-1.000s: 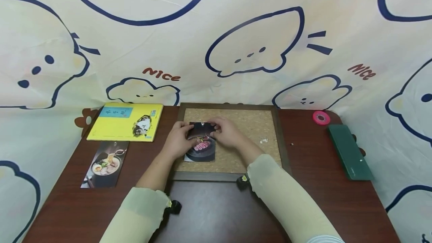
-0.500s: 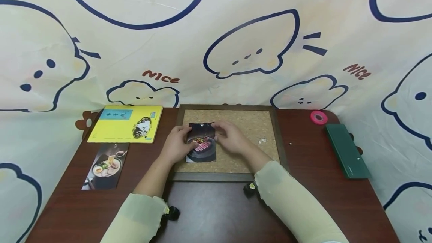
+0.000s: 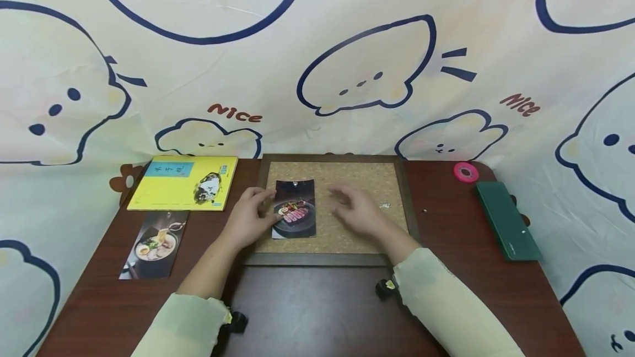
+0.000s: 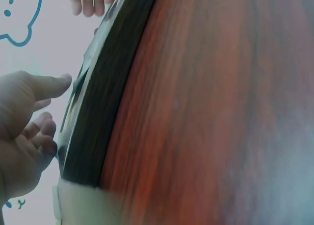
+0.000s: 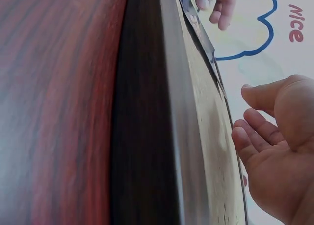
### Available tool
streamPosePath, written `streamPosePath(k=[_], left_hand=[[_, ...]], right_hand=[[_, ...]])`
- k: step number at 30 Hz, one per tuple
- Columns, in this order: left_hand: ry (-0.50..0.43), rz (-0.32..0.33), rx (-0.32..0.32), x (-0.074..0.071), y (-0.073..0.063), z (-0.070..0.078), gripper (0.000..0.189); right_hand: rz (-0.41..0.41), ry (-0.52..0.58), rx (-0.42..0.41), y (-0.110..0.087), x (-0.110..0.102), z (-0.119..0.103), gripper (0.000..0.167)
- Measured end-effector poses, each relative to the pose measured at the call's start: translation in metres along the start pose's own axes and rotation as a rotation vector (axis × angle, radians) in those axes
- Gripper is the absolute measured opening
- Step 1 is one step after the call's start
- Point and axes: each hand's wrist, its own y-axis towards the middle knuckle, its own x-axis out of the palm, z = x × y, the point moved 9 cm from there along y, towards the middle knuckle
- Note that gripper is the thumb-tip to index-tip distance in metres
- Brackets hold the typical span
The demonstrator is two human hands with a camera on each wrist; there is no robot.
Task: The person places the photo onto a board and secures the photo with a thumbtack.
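Observation:
A dark photo card (image 3: 296, 222) of sliced meat on a black plate lies on the framed cork board (image 3: 347, 241). A small shiny pin (image 3: 295, 183) sits at its top edge. My left hand (image 3: 246, 220) is at the card's left edge, with thumb and fingers apart and the fingertips right at that side. To the right of the card my right hand (image 3: 358, 211) hovers over the cork, slightly blurred. The right wrist view shows that hand's fingers (image 5: 252, 137) loosely bent and holding nothing. Small clear pieces (image 3: 384, 205) lie on the cork beside the right hand.
At the left are a yellow book (image 3: 181, 191) and a second photo card (image 3: 155, 247) showing a noodle bowl. A pink ring-shaped roll (image 3: 466, 172) and a green box (image 3: 508, 222) sit on the right of the brown table (image 3: 317, 313). A patterned cloth stands behind.
My right hand has let go of the card's upper right corner and moved right. My left hand has drawn back leftward to the card's edge, uncovering more of the card.

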Motion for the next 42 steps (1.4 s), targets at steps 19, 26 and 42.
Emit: streamPosePath(k=[19,26,42], left_hand=[[0.057,-0.028,0.071,-0.025,-0.025,-0.004,0.054],[0.087,-0.021,0.093,-0.034,-0.035,-0.005,0.051],[0.161,-0.026,0.008,-0.057,-0.055,-0.025,0.053]], right_hand=[[0.077,-0.075,-0.103,-0.051,-0.036,0.015,0.047],[0.116,-0.120,-0.119,-0.068,-0.051,0.020,0.045],[0.201,-0.213,-0.092,-0.099,-0.098,0.041,0.039]])
